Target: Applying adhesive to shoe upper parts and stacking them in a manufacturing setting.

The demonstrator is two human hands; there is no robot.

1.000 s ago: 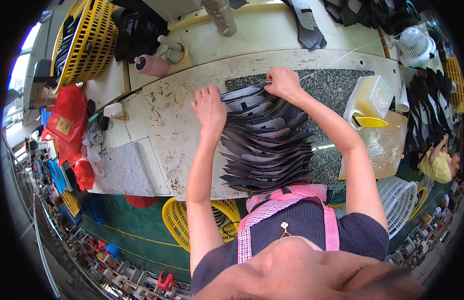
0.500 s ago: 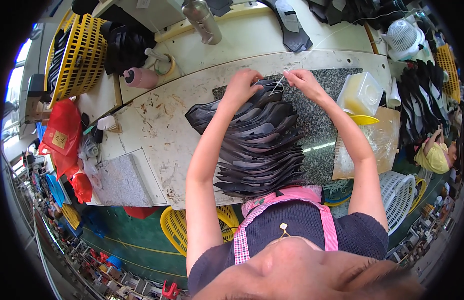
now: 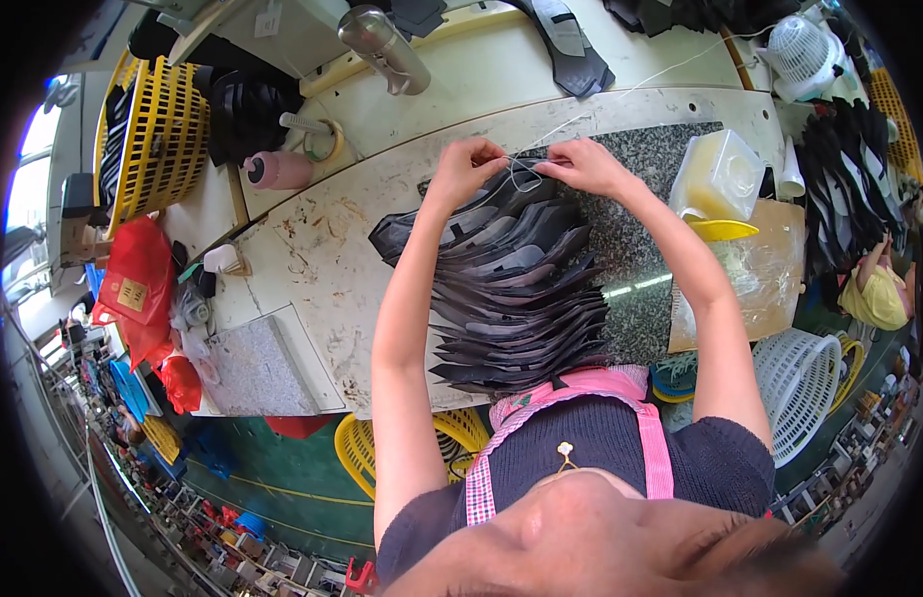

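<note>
A long overlapping row of black and dark grey cut pieces (image 3: 521, 289), which look like shoe uppers, lies on the bench in front of me. At its far end, my left hand (image 3: 466, 171) pinches a thin white string (image 3: 527, 183). Close by on the right, my right hand (image 3: 589, 166) is closed on the same string. Between my fingertips the string forms a small loop over the farthest pieces. Part of it runs away from my hands toward the upper right. My fingers partly hide the string.
A clear square container with yellowish contents (image 3: 722, 177) stands right of a speckled stone slab (image 3: 635, 239). Farther back are a metal flask (image 3: 385, 48) and a pink bottle (image 3: 279, 170). Yellow baskets (image 3: 173, 139) and a red bag (image 3: 138, 289) sit left; a co-worker (image 3: 876, 294) is far right.
My right hand has come left, closer to my left hand, which has shifted slightly left. The string between them has become a small loop. The whole view has shifted a little.
</note>
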